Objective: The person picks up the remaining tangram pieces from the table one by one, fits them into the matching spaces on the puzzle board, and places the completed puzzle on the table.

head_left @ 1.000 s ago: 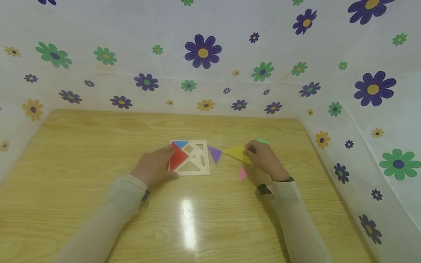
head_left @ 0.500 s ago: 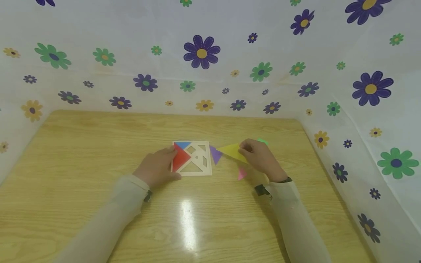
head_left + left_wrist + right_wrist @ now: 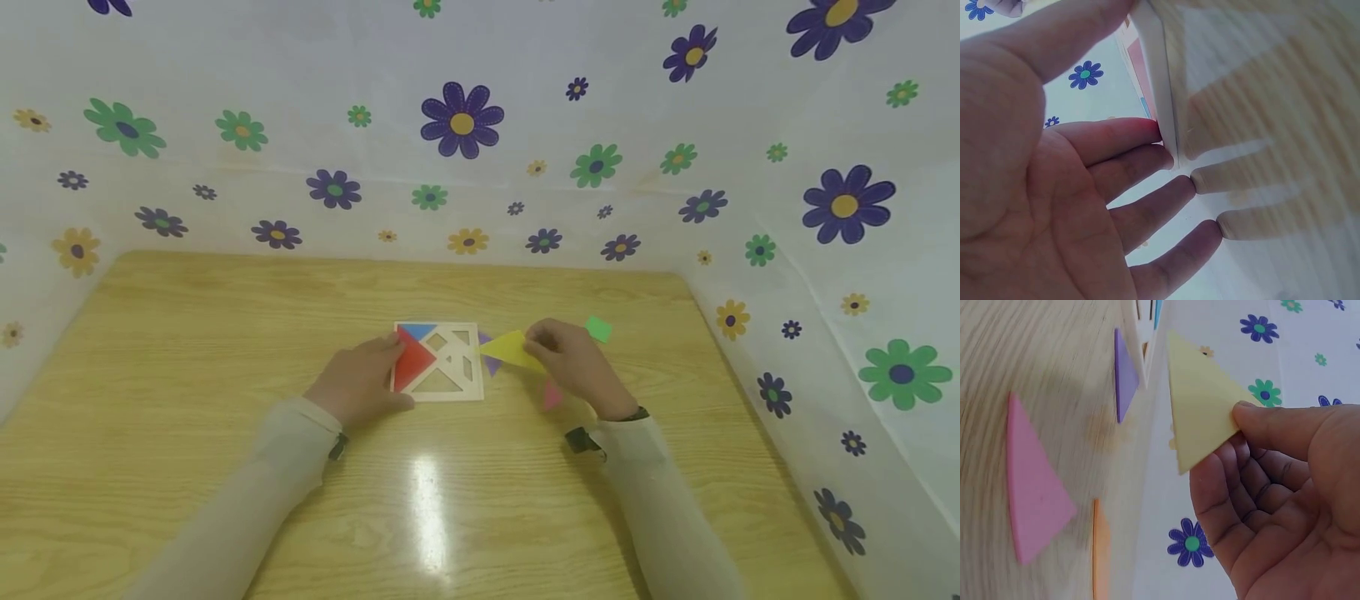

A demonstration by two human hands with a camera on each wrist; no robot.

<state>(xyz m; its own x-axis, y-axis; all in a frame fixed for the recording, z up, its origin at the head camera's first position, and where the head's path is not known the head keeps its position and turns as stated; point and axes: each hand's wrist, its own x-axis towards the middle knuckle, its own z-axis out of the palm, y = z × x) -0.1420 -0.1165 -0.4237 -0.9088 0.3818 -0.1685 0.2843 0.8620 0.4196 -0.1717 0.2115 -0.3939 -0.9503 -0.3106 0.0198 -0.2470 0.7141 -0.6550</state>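
Head: red triangle (image 3: 411, 363) in white frame (image 3: 450, 392)

pale beige long sleeves, dark wristbands

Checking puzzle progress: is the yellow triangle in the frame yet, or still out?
Out. The right hand pinches the yellow triangle just right of the puzzle frame, above the purple piece.

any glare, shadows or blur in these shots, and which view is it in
Head view: a bright streak of glare on the glossy wooden table, with the walls bowed by the wide lens. Left wrist view: finger shadows of the left hand stripe the table, and the wood grain is soft. Right wrist view: the pink foam triangle is blurred, while the yellow foam triangle is sharper.
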